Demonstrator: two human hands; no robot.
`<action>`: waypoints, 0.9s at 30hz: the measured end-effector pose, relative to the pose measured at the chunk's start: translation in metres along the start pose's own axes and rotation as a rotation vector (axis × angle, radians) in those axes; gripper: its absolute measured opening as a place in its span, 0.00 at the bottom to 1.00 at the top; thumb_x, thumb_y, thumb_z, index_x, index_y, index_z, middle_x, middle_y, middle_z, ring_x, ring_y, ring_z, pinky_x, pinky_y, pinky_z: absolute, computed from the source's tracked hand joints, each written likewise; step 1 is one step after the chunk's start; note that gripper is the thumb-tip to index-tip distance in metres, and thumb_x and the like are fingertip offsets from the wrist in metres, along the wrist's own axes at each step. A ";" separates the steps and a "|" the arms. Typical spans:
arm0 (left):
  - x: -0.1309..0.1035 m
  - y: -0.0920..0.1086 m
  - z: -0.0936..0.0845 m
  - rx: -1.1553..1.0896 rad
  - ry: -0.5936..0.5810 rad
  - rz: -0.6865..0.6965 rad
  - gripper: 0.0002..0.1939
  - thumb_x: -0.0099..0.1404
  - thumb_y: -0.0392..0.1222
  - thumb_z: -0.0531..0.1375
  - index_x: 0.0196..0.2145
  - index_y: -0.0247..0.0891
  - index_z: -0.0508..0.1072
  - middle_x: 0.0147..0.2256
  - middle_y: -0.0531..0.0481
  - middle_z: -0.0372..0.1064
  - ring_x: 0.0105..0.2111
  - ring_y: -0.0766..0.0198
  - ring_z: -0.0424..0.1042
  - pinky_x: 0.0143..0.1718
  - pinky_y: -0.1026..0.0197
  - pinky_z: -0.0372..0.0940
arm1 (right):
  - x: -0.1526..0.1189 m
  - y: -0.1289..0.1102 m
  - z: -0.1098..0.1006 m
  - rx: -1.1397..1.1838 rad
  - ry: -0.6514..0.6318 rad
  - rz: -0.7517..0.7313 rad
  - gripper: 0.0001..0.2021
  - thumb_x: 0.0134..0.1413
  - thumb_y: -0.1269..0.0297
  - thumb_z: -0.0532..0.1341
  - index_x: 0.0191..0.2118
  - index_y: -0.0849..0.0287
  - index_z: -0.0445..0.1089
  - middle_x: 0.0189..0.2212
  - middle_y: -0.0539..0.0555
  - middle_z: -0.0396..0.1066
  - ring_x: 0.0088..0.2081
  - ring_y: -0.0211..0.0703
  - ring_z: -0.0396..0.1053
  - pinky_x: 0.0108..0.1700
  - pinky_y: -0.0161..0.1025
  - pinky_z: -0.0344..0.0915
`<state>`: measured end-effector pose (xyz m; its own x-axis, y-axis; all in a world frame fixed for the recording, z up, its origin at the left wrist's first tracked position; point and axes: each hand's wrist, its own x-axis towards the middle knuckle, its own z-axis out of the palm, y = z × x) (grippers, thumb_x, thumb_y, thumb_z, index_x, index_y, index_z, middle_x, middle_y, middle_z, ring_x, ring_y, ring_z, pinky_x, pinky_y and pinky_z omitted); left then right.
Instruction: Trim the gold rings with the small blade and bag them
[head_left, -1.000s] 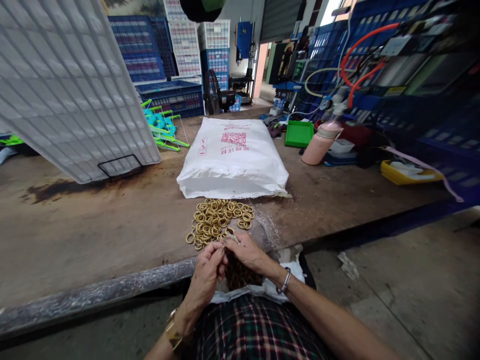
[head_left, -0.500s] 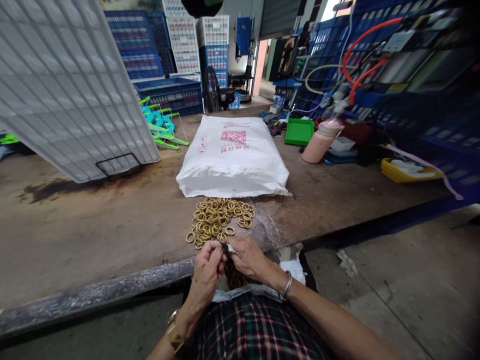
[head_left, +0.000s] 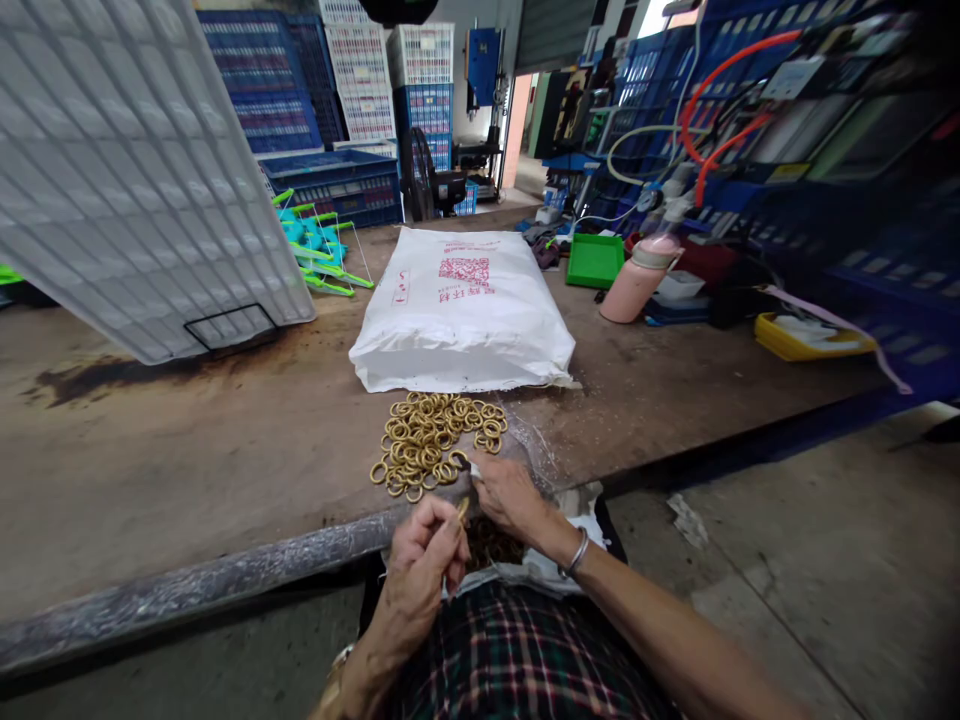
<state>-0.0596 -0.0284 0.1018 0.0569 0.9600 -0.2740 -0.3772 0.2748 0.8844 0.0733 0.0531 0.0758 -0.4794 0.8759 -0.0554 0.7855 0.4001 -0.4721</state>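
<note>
The left hand (head_left: 429, 550) is closed in a pinch, thumb against fingers, on one gold ring (head_left: 463, 510) that stands on edge just clear of the fingertips, off the near edge of the surface (head_left: 187, 440). The right hand (head_left: 514, 500) is a little farther off and to the right, its fingers bent at the near right side of the ring pile (head_left: 420, 435). A small dark-and-white piece (head_left: 475, 469) shows at its fingertips; whether the hand grips it or wears it I cannot tell. Its dark end is beside or touching a ring in the pile; which of the two is unclear.

Below the hands, at the near side, lies a heap of darker brown rings (head_left: 491, 545), partly hidden by the left hand. The pile itself rests on the surface, just on the near side of a white sack (head_left: 461, 310).

The step in hand looks to be handling the rings singly, one held up apart from the others. From here, the next move seems to call for a steady left pinch and for careful right fingertips among loosely overlapping rings.
</note>
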 end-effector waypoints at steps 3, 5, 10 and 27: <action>0.002 0.001 0.000 -0.157 -0.016 -0.052 0.16 0.56 0.52 0.60 0.25 0.36 0.64 0.20 0.56 0.62 0.14 0.76 0.55 0.13 0.71 0.51 | 0.006 0.002 -0.003 -0.002 0.097 0.030 0.11 0.54 0.74 0.50 0.42 0.60 0.64 0.34 0.54 0.71 0.34 0.40 0.67 0.33 0.33 0.54; 0.006 0.000 -0.003 -0.227 0.036 -0.095 0.16 0.54 0.51 0.62 0.26 0.35 0.65 0.25 0.53 0.66 0.17 0.75 0.58 0.14 0.71 0.53 | 0.012 0.000 -0.003 -0.028 0.143 0.070 0.10 0.56 0.70 0.50 0.43 0.59 0.63 0.36 0.54 0.71 0.36 0.40 0.67 0.34 0.33 0.54; 0.010 -0.001 -0.011 -0.323 0.140 -0.117 0.15 0.50 0.46 0.65 0.28 0.35 0.65 0.27 0.50 0.69 0.21 0.70 0.65 0.16 0.71 0.56 | 0.023 -0.007 0.002 -0.143 0.124 0.133 0.07 0.56 0.66 0.52 0.40 0.58 0.63 0.38 0.54 0.70 0.36 0.42 0.67 0.32 0.34 0.53; 0.036 -0.003 -0.012 -0.186 0.233 -0.065 0.18 0.48 0.51 0.65 0.28 0.38 0.63 0.18 0.60 0.60 0.14 0.75 0.57 0.12 0.73 0.47 | 0.010 0.003 0.005 0.226 0.291 -0.243 0.12 0.48 0.79 0.50 0.38 0.59 0.61 0.34 0.54 0.66 0.38 0.41 0.63 0.40 0.36 0.59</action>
<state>-0.0672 0.0053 0.0852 -0.1195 0.8969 -0.4258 -0.5438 0.2997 0.7839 0.0690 0.0617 0.0694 -0.4840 0.8159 0.3164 0.5426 0.5635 -0.6230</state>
